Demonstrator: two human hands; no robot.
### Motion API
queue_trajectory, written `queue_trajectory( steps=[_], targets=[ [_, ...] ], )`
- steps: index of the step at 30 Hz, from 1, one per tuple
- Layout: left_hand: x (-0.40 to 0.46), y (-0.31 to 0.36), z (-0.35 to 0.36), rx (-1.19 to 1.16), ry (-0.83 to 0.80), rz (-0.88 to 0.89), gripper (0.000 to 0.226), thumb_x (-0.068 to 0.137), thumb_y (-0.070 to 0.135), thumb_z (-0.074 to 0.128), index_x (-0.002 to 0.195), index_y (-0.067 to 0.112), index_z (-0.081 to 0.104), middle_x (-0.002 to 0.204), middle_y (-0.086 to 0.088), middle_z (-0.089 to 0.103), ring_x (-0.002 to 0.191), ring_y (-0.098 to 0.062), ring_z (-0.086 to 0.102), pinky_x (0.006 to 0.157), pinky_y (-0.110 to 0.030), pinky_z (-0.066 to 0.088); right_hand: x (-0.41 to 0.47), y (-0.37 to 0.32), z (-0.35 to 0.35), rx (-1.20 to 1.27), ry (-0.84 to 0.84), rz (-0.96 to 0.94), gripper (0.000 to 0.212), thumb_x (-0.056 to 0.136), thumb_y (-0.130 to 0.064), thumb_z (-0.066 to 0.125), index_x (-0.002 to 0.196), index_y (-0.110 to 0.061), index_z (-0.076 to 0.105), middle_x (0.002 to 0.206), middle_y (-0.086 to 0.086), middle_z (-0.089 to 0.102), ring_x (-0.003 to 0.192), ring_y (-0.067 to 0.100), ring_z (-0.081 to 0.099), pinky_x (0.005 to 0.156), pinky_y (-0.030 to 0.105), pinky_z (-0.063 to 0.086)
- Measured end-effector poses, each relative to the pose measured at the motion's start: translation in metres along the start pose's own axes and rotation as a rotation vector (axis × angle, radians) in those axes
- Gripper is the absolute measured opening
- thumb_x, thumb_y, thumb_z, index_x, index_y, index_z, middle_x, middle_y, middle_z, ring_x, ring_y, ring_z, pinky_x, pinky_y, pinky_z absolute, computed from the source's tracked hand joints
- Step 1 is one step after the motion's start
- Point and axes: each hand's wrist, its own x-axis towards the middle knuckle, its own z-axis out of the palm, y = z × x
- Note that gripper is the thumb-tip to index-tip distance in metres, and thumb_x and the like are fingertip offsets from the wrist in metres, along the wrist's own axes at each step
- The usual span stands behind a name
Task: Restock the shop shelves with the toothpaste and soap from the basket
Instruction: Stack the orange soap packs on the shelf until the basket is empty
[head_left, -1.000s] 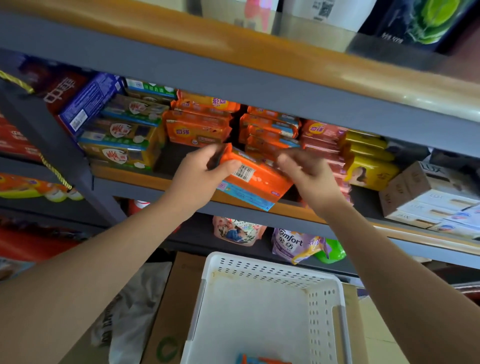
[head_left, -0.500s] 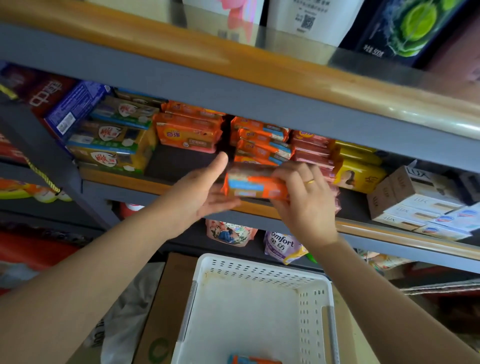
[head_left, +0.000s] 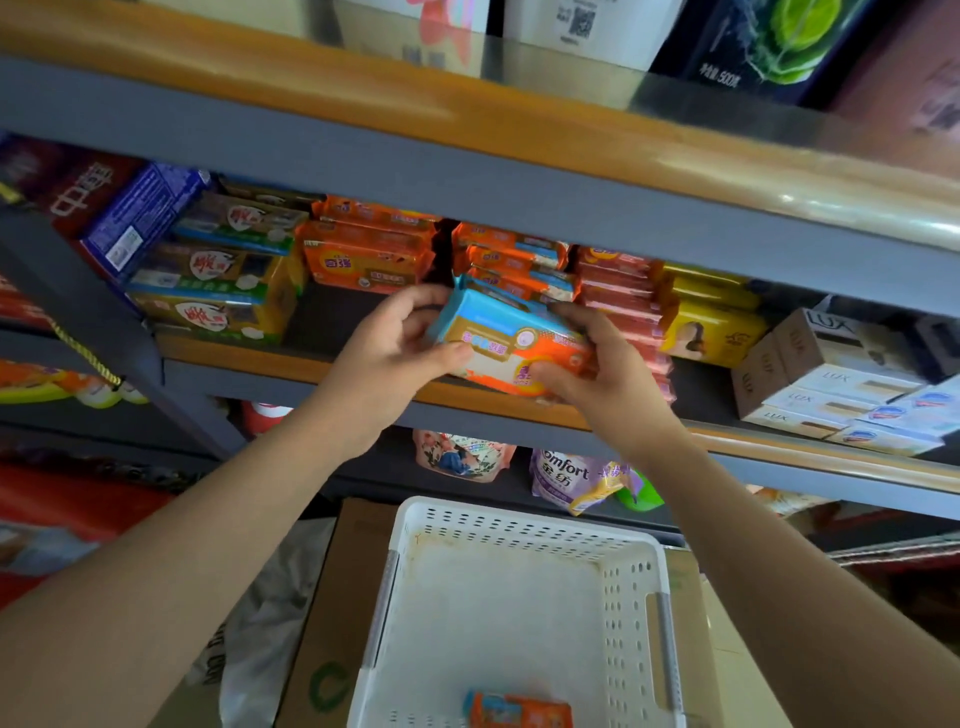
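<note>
Both hands hold one orange and blue soap pack (head_left: 511, 340) at the front edge of the middle shelf (head_left: 291, 361). My left hand (head_left: 392, 353) grips its left end, my right hand (head_left: 597, 371) its right end and underside. The pack is tilted, label facing me, just in front of the stacked orange soap packs (head_left: 514, 260). Below, the white perforated basket (head_left: 636, 592) holds one more orange soap pack (head_left: 519, 709) at its near edge.
On the same shelf stand green-yellow soap packs (head_left: 213, 291) at left, orange packs (head_left: 366, 257), pink packs (head_left: 618, 296), yellow packs (head_left: 711, 322) and LUX boxes (head_left: 831, 374) at right. The basket rests on a cardboard box (head_left: 332, 613). Comfort pouches (head_left: 571, 478) hang below.
The soap pack has been turned so that its blue and gold label faces me. My left hand, open beside it half a second ago, now grips its left end.
</note>
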Motion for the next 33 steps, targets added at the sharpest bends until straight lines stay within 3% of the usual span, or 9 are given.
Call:
queue_trajectory(
  steps=[3, 8, 11, 13, 17, 21, 24, 28, 33],
  targets=[
    [0.003, 0.001, 0.0, -0.029, 0.015, -0.004, 0.038, 0.082, -0.002, 0.058, 0.101, 0.029, 0.051, 0.1, 0.008, 0.065, 0.088, -0.001, 0.066, 0.071, -0.014, 0.052, 0.006, -0.002, 0.001, 0.146, 0.045, 0.068, 0.051, 0.076, -0.013, 0.073, 0.116, -0.03, 0.046, 0.104, -0.012, 0.059, 0.091, 0.008, 0.065, 0.075, 0.027, 0.058],
    [-0.001, -0.008, -0.003, -0.309, 0.084, -0.156, 0.025, 0.087, 0.003, 0.051, 0.105, 0.02, 0.051, 0.107, -0.001, 0.063, 0.1, -0.013, 0.063, 0.087, -0.024, 0.052, 0.012, 0.002, -0.001, 0.5, -0.063, 0.177, 0.047, 0.06, -0.025, 0.081, 0.102, -0.017, 0.06, 0.102, 0.001, 0.07, 0.099, 0.016, 0.066, 0.099, 0.04, 0.048],
    [-0.006, -0.011, 0.004, -0.613, 0.142, -0.201, 0.018, 0.085, 0.01, 0.051, 0.102, 0.013, 0.053, 0.108, -0.004, 0.064, 0.103, -0.015, 0.063, 0.09, -0.029, 0.052, 0.006, 0.003, 0.011, 0.548, -0.213, 0.18, 0.037, 0.065, -0.012, 0.071, 0.1, -0.018, 0.061, 0.097, -0.005, 0.071, 0.099, 0.01, 0.064, 0.093, 0.026, 0.049],
    [-0.008, -0.013, 0.01, -0.706, 0.116, -0.176, 0.022, 0.084, 0.013, 0.051, 0.105, 0.011, 0.053, 0.107, -0.004, 0.065, 0.1, -0.013, 0.064, 0.087, -0.026, 0.052, 0.001, -0.001, 0.025, 0.589, -0.23, 0.163, 0.028, 0.07, -0.014, 0.063, 0.097, -0.023, 0.063, 0.097, -0.01, 0.072, 0.101, 0.009, 0.064, 0.09, 0.024, 0.051],
    [-0.008, -0.014, 0.011, -0.423, 0.05, -0.145, 0.048, 0.073, 0.016, 0.061, 0.118, 0.009, 0.048, 0.113, -0.004, 0.063, 0.103, -0.014, 0.062, 0.088, -0.024, 0.051, 0.001, -0.009, 0.036, 0.733, -0.104, 0.163, 0.022, 0.077, -0.016, 0.067, 0.098, -0.021, 0.063, 0.097, -0.007, 0.072, 0.1, 0.011, 0.064, 0.094, 0.03, 0.05],
    [-0.006, -0.015, 0.004, -0.057, 0.18, -0.022, 0.029, 0.083, 0.001, 0.06, 0.103, 0.019, 0.05, 0.105, 0.005, 0.062, 0.094, -0.001, 0.061, 0.077, -0.011, 0.051, 0.004, -0.017, 0.034, 0.713, -0.071, 0.187, 0.022, 0.093, -0.009, 0.049, 0.114, -0.013, 0.052, 0.112, 0.003, 0.065, 0.11, 0.021, 0.061, 0.098, 0.042, 0.047],
    [-0.007, -0.017, -0.004, 0.11, 0.229, 0.074, 0.038, 0.085, -0.002, 0.057, 0.113, 0.022, 0.046, 0.109, 0.012, 0.056, 0.102, -0.003, 0.057, 0.088, -0.015, 0.048, 0.01, -0.025, 0.027, 0.454, -0.033, 0.111, 0.023, 0.095, -0.017, 0.048, 0.116, -0.021, 0.04, 0.112, -0.006, 0.061, 0.107, 0.016, 0.06, 0.097, 0.044, 0.048],
    [-0.002, -0.016, -0.011, 0.242, 0.258, 0.102, 0.032, 0.087, 0.001, 0.054, 0.109, 0.023, 0.049, 0.107, 0.013, 0.055, 0.102, -0.006, 0.056, 0.089, -0.016, 0.045, 0.026, -0.027, 0.009, -0.448, 0.048, -0.161, 0.043, 0.096, -0.022, 0.046, 0.134, -0.012, 0.03, 0.128, 0.016, 0.052, 0.112, 0.034, 0.054, 0.09, 0.039, 0.045],
    [0.023, -0.019, -0.015, 0.477, 0.188, 0.08, 0.044, 0.084, 0.015, 0.063, 0.125, 0.011, 0.048, 0.119, 0.0, 0.056, 0.106, -0.012, 0.054, 0.089, -0.022, 0.046, 0.038, -0.022, 0.023, -1.145, -0.095, -0.176, 0.05, 0.097, -0.028, 0.044, 0.143, -0.023, 0.025, 0.139, 0.014, 0.039, 0.127, 0.034, 0.038, 0.095, 0.048, 0.04]
  ],
)
